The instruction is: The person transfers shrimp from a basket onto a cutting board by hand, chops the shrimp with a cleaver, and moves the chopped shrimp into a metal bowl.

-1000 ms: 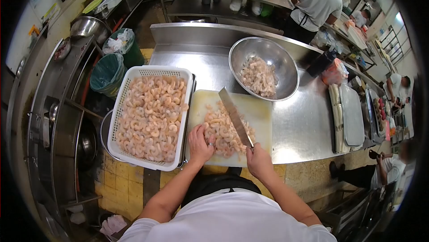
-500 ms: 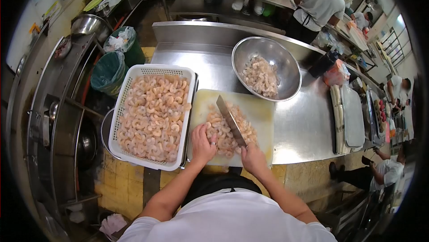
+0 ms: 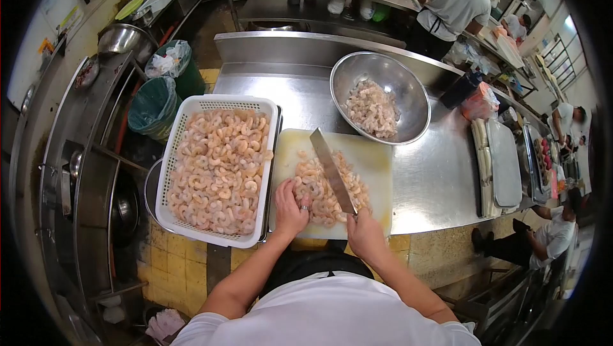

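My right hand (image 3: 366,236) is closed round the handle of a cleaver (image 3: 336,172). Its broad blade slants up and to the left across the shrimp pieces (image 3: 314,188) on a white cutting board (image 3: 375,154). At the pile's left side my left hand (image 3: 291,210) rests on the board, fingers apart and touching the shrimp; a ring shows on one finger. Left of the board, a white perforated basket (image 3: 276,130) is heaped with peeled shrimp (image 3: 220,167). Behind the board, a steel bowl (image 3: 415,100) holds more shrimp pieces (image 3: 373,110).
The steel worktable (image 3: 434,186) has a raised back edge. At its right lie a dark bottle (image 3: 461,89), a plastic bag (image 3: 480,102) and a grey lid (image 3: 503,164). Lined bins (image 3: 153,105) stand at left. A co-worker (image 3: 450,1) stands beyond the table; others are at right.
The cleaver and my right hand have shifted slightly right, and the blade has moved over the pile. My left hand stays nearly in place.
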Motion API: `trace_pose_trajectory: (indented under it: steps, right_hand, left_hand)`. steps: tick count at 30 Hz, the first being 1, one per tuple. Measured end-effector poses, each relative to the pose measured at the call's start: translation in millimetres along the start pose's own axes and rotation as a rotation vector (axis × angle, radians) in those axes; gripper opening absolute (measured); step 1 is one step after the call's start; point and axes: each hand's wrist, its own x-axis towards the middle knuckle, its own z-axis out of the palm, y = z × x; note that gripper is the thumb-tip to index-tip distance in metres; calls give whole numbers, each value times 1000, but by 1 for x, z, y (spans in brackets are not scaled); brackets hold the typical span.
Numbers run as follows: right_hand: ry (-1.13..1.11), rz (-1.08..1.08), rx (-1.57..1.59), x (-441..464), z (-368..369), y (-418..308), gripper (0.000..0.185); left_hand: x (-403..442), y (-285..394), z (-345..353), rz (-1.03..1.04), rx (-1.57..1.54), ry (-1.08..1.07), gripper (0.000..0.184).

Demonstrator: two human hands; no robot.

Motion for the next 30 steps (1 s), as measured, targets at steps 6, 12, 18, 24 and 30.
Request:
trace_pose_trajectory:
  steps: [6, 12, 18, 24, 30]
  right_hand:
    - [-81, -35, -136, 16, 6, 8, 31]
    - [-73, -53, -159, 18, 21, 25, 30]
    - [-31, -76, -80, 13, -12, 5, 30]
    - [-101, -73, -121, 28, 13, 42, 32]
    - [-225, -115, 49, 41, -28, 49, 38]
  left_hand:
    - [-4, -5, 2, 19, -25, 44, 56]
    - [-2, -5, 1, -26, -32, 27, 52]
    - [1, -4, 2, -14, -36, 53, 50]
    - [-2, -1, 3, -21, 7, 69, 48]
    - [1, 4, 7, -122, -27, 111, 44]
